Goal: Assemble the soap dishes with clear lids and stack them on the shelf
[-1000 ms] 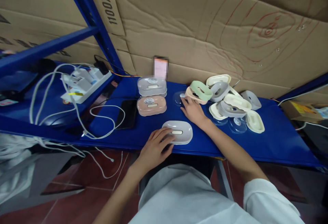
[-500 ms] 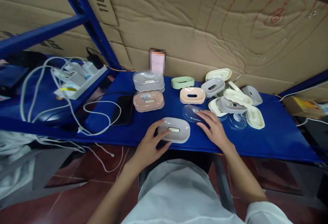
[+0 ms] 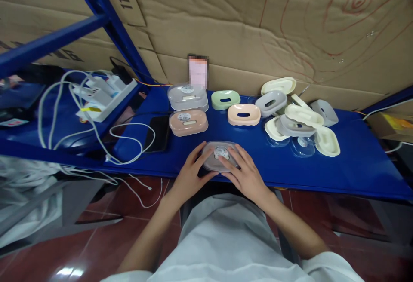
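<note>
A: Surface?

B: Blue metal counter point(image 3: 338, 168) backed by brown corrugated cardboard sheets point(image 3: 245, 28).

A: Location of the grey oval plastic soap box point(image 3: 218, 157)?

B: At the counter's near edge, centre, with a clear lid and round label seated on top.

A: Hand states?

B: Left hand point(image 3: 190, 176) cups the box's left end, fingers curled against its side. Right hand point(image 3: 247, 174) lies flat on the lid, fingers spread, pressing down.

A: Adjacent items?

B: Pink lidded soap box point(image 3: 188, 123) behind left; a loose pile of cream and grey box halves point(image 3: 298, 121) well to the right.
</note>
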Available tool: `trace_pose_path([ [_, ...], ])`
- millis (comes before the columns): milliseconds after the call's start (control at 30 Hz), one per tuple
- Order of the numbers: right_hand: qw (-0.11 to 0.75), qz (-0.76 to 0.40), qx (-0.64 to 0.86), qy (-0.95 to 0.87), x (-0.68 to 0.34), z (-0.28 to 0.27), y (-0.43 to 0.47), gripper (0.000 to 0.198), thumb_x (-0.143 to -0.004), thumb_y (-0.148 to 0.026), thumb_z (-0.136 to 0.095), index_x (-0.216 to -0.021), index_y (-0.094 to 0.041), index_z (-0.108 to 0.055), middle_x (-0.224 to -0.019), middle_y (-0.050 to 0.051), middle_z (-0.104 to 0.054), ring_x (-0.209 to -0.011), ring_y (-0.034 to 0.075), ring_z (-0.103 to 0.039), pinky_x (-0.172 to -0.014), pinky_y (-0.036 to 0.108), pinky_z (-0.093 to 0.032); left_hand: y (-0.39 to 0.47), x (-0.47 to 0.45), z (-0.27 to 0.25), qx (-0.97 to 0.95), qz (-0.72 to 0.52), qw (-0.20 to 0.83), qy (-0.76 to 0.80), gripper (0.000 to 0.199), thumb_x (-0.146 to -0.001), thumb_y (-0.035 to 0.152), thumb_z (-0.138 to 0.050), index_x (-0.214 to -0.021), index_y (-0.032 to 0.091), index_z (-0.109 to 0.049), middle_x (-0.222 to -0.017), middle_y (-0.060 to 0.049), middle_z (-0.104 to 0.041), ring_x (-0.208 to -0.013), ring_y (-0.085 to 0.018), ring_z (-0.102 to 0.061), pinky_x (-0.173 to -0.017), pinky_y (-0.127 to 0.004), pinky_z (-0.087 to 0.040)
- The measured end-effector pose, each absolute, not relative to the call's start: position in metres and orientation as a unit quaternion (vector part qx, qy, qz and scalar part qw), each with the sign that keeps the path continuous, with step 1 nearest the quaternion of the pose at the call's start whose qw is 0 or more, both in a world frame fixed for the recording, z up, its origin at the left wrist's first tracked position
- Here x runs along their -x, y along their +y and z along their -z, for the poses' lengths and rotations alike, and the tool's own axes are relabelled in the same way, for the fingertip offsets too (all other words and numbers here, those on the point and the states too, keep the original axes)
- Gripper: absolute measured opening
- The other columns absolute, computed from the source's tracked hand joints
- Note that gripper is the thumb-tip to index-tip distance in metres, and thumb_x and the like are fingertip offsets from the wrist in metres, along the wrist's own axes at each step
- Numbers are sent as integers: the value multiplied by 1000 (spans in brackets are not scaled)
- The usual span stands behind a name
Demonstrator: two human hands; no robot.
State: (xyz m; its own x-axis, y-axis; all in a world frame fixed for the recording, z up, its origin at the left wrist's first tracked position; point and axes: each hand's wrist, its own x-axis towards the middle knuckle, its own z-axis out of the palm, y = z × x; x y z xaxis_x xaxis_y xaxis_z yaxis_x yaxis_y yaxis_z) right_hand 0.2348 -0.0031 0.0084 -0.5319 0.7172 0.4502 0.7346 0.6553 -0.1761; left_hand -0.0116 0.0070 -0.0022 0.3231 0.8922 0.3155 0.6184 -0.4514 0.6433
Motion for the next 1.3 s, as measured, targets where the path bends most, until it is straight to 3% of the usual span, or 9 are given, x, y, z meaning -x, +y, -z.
trace_pose_path([
  [267,274,-4,394,-878,-239,-6,-3,78,-105,-27,-65,-172,-36,-25,-169,11,-46,-165,32,-24,-129,61,-38,4,9,9,-780,-360,186,477,65,-98,43,-74,-158,39,-50,-166,-9,-48,-149,-31,-54,-123,-54,-49],
  [467,269,-105,444,-848,-258,-16,0,85,-108,-41,-57,-174,-35,-3,-181,14,-14,-167,34,-12,-128,66,-35,15,25,-9,-750,-427,97,496,61,-95,41,-78,-152,36,-57,-161,-10,-53,-144,-32,-60,-120,-53,-52],
  [633,208,-54,478,-852,-273,-23,20,74,-110,-43,-52,-174,-33,-17,-180,12,-20,-167,34,-18,-130,65,-30,55,59,-33,-704,-457,-5,544,64,-93,46,-81,-151,31,-58,-159,-12,-56,-146,-34,-57,-124,-57,-47],
  [733,186,17,491,-851,-279,-32,47,63,-111,-37,-46,-171,-26,-29,-175,13,-36,-164,32,-27,-132,62,-25,76,72,-34,-702,-441,-10,559,64,-94,49,-79,-150,27,-59,-160,-15,-55,-146,-35,-57,-124,-56,-46],
  [933,135,87,529,-833,-281,-40,108,58,-109,-32,-50,-161,-8,-44,-167,23,-44,-158,39,-37,-129,62,-23,90,75,-25,-702,-449,1,553,70,-96,48,-75,-156,22,-51,-159,-18,-55,-152,-35,-50,-127,-56,-41],
  [1067,125,42,496,-859,-275,-36,110,43,-109,-25,-49,-150,-14,-57,-149,20,-64,-142,34,-55,-123,59,-27,85,69,-24,-692,-451,2,564,83,-94,49,-77,-163,23,-39,-169,-21,-41,-160,-38,-37,-129,-58,-36],
  [1167,152,-8,451,-880,-270,-38,99,35,-112,-30,-46,-139,-21,-65,-140,13,-71,-131,28,-63,-120,53,-29,73,60,-21,-678,-471,-42,563,77,-96,42,-77,-162,24,-41,-172,-22,-30,-162,-39,-33,-128,-60,-36],
  [1300,168,1,457,-873,-270,-49,107,40,-114,-32,-37,-142,-21,-64,-146,12,-69,-135,25,-60,-115,45,-35,49,36,-14,-680,-495,-110,530,59,-98,27,-71,-153,27,-51,-162,-19,-43,-153,-36,-44,-121,-58,-46],
])
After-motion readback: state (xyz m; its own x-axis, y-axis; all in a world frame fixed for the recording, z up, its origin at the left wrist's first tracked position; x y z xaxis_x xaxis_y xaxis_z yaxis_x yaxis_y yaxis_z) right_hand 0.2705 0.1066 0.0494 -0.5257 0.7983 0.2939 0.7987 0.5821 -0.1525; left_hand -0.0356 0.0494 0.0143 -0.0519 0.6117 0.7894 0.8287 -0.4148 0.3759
